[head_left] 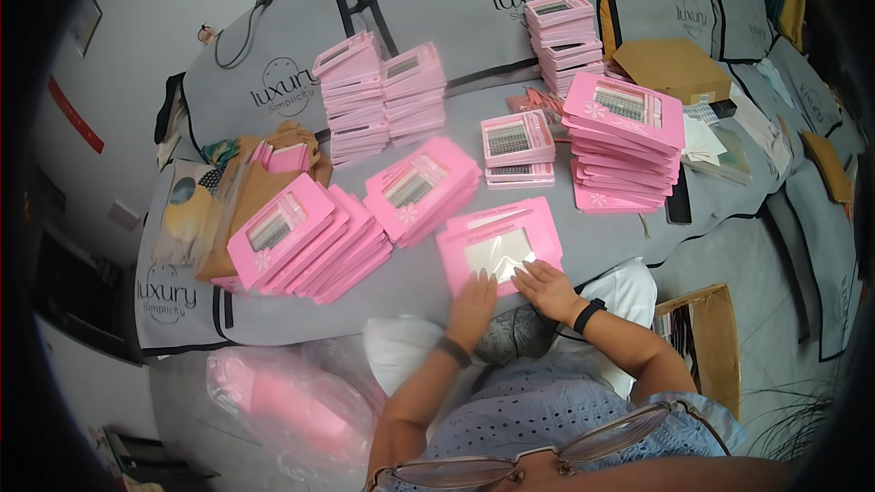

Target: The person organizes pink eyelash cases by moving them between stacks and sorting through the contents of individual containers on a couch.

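Card: the windowed pink card (pixel 456 255) lies on the grey sofa (pixel 606 241), directly in front of you.
Card heading: its printed edge points away from you, toward the sofa back.
Card axis: the window's longer side runs left to right, tilted up at the right; the card's own long axis cannot be confirmed, as your hands cover part of the near edge.
Second layer: pink shows past the right edge (pixel 547 232); separate or attached, cannot tell.
Left hand (pixel 472 308): fingers extended onto the near edge; thumb grip cannot be told.
Right hand (pixel 547 292): fingers laid over the window's near right corner; grip likewise cannot be told.
Window: glare whitens it.
Bag (pixel 292 410): clear plastic blurs its pink contents.
Carton (pixel 725 337): your arm hides part.
Spectacles (pixel 629 428): cut off below.
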`<action>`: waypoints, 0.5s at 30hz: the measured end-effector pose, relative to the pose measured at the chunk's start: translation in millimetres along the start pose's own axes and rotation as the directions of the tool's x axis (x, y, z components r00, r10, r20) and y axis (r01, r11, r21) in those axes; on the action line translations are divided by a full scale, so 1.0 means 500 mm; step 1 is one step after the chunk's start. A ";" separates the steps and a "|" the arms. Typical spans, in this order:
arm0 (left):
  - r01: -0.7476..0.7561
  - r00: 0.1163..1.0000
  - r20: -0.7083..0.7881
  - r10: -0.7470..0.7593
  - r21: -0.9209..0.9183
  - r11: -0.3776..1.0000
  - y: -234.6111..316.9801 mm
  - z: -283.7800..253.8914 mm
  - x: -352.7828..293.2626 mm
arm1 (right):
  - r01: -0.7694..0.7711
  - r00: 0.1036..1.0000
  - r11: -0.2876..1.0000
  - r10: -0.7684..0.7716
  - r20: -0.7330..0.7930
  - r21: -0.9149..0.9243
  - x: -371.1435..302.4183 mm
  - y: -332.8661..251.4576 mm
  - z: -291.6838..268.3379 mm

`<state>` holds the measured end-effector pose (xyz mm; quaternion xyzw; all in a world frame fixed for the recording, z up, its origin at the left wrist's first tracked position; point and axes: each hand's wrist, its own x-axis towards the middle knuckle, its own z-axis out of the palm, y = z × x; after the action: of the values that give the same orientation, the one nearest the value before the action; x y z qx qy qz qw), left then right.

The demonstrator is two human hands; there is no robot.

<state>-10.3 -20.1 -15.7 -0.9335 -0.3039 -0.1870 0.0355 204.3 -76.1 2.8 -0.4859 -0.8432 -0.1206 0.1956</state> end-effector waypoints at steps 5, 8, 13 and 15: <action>-0.013 1.000 -0.017 0.014 0.096 0.995 0.011 -0.006 0.000 | -0.083 0.995 0.989 0.075 0.069 0.122 0.083 -0.023 -0.060; -0.014 1.000 -0.002 0.015 0.094 0.995 0.010 -0.010 -0.010 | -0.288 0.951 0.958 0.285 0.120 0.005 0.139 0.006 -0.026; -0.038 0.999 0.009 0.038 0.017 0.999 0.012 -0.023 -0.005 | -0.416 0.836 0.909 0.387 0.388 -0.010 0.137 0.042 0.034; -0.011 1.000 -0.010 0.010 -0.077 0.997 0.013 -0.030 -0.005 | -0.424 0.822 0.905 0.391 0.415 -0.013 0.137 0.044 0.041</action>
<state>-13.2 -29.4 -2.3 -0.9349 -0.2912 -0.2030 0.0017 188.1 -4.0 15.6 -0.6608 -0.7459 0.0621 0.0558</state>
